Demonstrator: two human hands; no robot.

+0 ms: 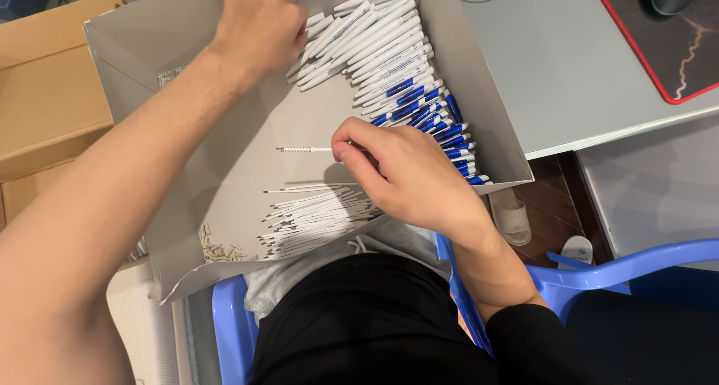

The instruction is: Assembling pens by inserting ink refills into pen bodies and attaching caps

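While pinched in right hand point(408, 171) fingers point(346, 149): thin refill point(303, 150); left hand point(258, 29) fisted among pens point(382, 48).

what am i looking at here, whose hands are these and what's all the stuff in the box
There is no machine here. One camera sits on a person's head and looks down, so both arms are the wearer's own. A shallow grey cardboard tray rests over the lap, above a blue plastic chair. In the tray lie white and blue pen barrels, a bundle of thin white ink refills and a small heap of springs. The left hand reaches into the pen barrels at the far end. The right hand pinches one refill with a spring on its tip. A grey desk stands at the right.
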